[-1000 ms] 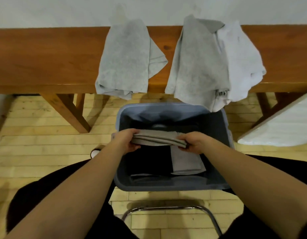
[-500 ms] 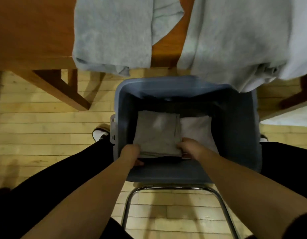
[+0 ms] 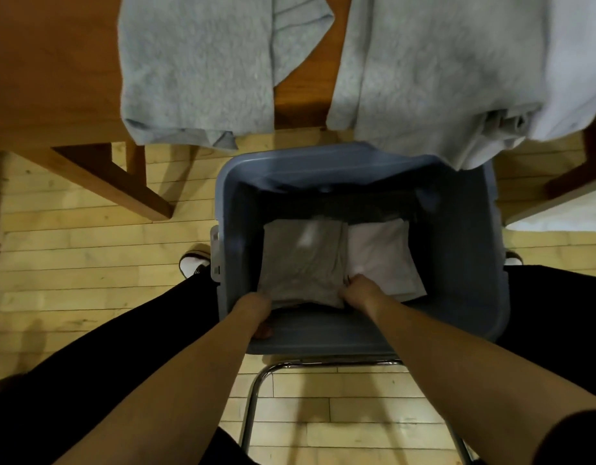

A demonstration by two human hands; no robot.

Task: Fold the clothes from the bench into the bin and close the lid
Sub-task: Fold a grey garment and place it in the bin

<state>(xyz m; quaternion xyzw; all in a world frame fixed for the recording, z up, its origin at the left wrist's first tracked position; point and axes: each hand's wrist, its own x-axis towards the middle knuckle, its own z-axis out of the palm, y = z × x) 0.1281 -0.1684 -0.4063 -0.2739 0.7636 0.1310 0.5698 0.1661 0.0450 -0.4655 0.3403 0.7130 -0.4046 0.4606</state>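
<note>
1. Table (image 3: 55,78) up top, two grey clothes (image 3: 196,72) draped over its edge.
2. Blue bin (image 3: 457,263) holds a folded grey cloth (image 3: 300,263) beside a white one (image 3: 380,253).
3. Left hand (image 3: 253,303) and right hand (image 3: 357,290) grip the grey cloth's near edge, barely lower than half a second ago.

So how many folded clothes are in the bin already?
2 that I can see: a folded grey garment on the left, with both hands at its near edge, and a folded white one beside it on the right. Dark fabric behind may hide more.
</note>
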